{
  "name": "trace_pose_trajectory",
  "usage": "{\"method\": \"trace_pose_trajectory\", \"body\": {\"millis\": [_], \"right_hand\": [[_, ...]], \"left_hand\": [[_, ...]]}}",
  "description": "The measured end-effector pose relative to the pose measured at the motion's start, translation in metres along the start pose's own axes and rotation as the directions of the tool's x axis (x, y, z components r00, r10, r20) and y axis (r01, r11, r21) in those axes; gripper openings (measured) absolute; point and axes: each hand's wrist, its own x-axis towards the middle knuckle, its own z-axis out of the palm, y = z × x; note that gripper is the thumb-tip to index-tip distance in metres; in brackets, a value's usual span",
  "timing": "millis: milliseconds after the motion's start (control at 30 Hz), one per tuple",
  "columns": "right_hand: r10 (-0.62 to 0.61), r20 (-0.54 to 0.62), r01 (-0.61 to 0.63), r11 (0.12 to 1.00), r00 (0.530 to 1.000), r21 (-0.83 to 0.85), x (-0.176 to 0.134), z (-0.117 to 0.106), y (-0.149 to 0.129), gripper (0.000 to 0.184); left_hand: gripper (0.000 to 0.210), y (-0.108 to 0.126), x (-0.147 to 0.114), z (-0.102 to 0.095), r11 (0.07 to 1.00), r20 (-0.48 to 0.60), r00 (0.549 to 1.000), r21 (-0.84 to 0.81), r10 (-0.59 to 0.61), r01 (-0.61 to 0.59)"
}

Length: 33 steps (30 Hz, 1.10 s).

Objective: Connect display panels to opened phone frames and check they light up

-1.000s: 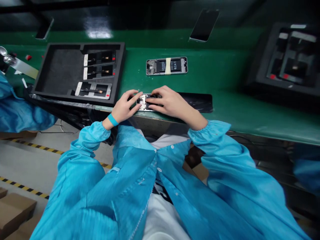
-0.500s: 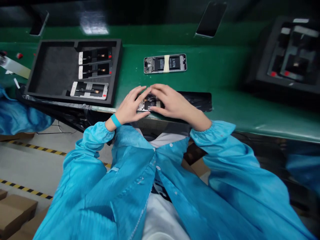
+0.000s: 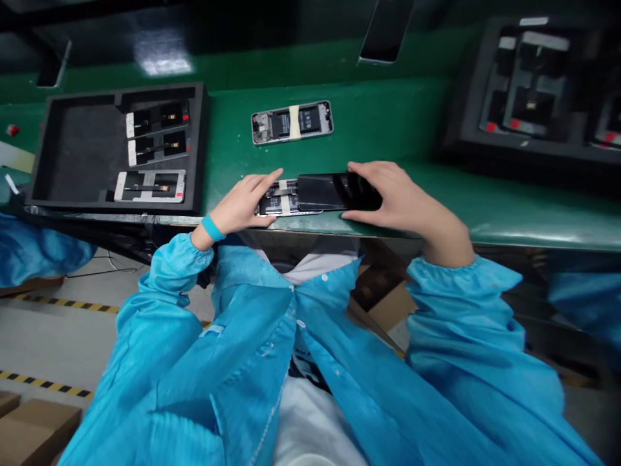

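Observation:
An opened phone body [image 3: 275, 206], with its battery and a strip of pale tape showing, lies at the bench's front edge. My left hand [image 3: 237, 204] grips its left end, thumb along the near side and fingers along the far side. My right hand [image 3: 400, 197] holds a black phone screen [image 3: 320, 192] by its right end, between thumb and fingers. The screen lies over the right part of the phone body, and a dark flex cable shows near its left end. Whether the two parts touch I cannot tell.
Behind my hands lies another opened phone body [image 3: 310, 121] with tape across it. A black foam tray [image 3: 77, 142] with several screens is at left, and a second tray [image 3: 466, 123] at right. Another phone [image 3: 387, 32] rests at the back. A co-worker's blue sleeve [image 3: 41, 249] shows at left.
My right hand has left the phone body and moved right onto the black screen. The screen now covers part of the body. My left hand stays at the body's left end.

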Motion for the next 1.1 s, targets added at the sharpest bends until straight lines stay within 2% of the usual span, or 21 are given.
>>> {"method": "trace_pose_trajectory", "body": {"millis": [133, 333, 433, 500, 600, 700, 767, 933, 1100], "right_hand": [[-0.013, -0.007, 0.014, 0.999, 1.0, 0.029, 0.009, 0.003, -0.009, 0.101], [-0.13, -0.057, 0.128, 0.991, 0.99, -0.028, 0.02, 0.015, -0.029, 0.079], [-0.137, -0.055, 0.135, 0.99, 0.989, -0.036, 0.013, 0.015, -0.029, 0.068], [-0.108, -0.075, 0.104, 0.993, 0.991, -0.059, 0.002, 0.008, -0.021, 0.067], [0.001, -0.13, -0.014, 0.995, 0.991, -0.1, -0.02, -0.01, -0.004, 0.075], [0.095, -0.138, -0.105, 0.992, 0.986, -0.07, -0.035, -0.019, 0.01, 0.095], [0.128, -0.116, -0.131, 0.991, 0.985, -0.02, -0.038, -0.018, 0.015, 0.105], [0.15, -0.123, -0.144, 0.988, 0.981, 0.055, -0.031, -0.006, 0.016, 0.117], [0.141, -0.101, -0.137, 0.99, 0.985, 0.042, -0.027, -0.002, 0.017, 0.111]], "left_hand": [[0.098, 0.002, 0.0, -0.003, 1.0, 0.023, 1.0, 0.01, -0.014, 0.014], [0.094, 0.001, -0.004, -0.003, 0.999, 0.017, 0.999, 0.025, -0.037, 0.037], [0.092, 0.001, -0.005, -0.003, 0.997, 0.015, 0.998, 0.034, -0.065, 0.065], [0.089, 0.002, -0.006, -0.004, 0.997, 0.014, 0.997, 0.035, -0.072, 0.072], [0.087, 0.004, -0.007, -0.005, 0.995, 0.014, 0.996, 0.035, -0.089, 0.088], [0.087, 0.004, -0.007, -0.006, 0.995, 0.007, 0.995, 0.034, -0.096, 0.096], [0.085, 0.004, -0.008, -0.006, 0.995, -0.005, 0.996, 0.037, -0.09, 0.09], [0.081, 0.005, -0.009, -0.007, 0.995, -0.019, 0.997, 0.064, -0.071, 0.072], [0.088, 0.005, -0.009, -0.008, 0.992, -0.005, 0.995, 0.069, -0.103, 0.103]]}}
